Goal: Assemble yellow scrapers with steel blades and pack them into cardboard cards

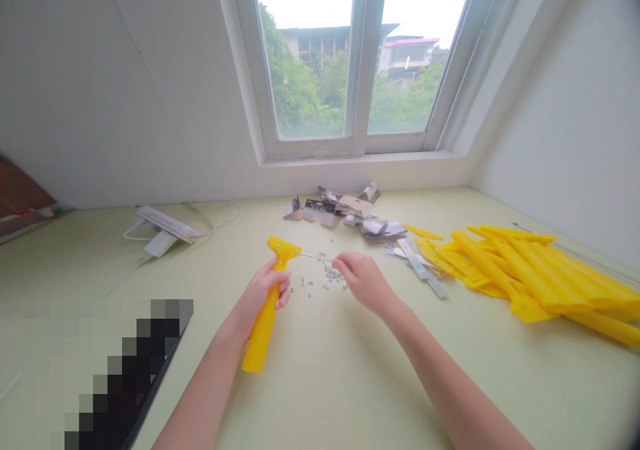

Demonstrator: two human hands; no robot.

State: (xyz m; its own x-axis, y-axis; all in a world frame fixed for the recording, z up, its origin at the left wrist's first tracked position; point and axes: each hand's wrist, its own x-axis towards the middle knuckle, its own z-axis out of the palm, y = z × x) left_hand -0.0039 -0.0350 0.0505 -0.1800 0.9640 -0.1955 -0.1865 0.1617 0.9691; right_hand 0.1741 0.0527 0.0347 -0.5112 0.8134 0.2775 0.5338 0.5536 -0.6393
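Note:
My left hand [263,292] is closed round the neck of a yellow scraper [261,333], its wide head up and its ribbed handle pointing toward me. A screw shows in the scraper head. In my right hand [363,280] is a screwdriver [313,255]; its handle is hidden by my fingers. The thin metal shaft runs left, and its tip meets the right side of the scraper head. Below the shaft, between my hands, lie several small screws and nuts [327,277], loose on the pale table [320,383].
Yellow handles and plastic parts [525,270] are piled at the right. Beside them lie flat metal blades [420,263]. Torn packaging [325,213] lies below the window. A white power strip [165,223] with cables is at the back left; a blurred dark object [135,377] is near left.

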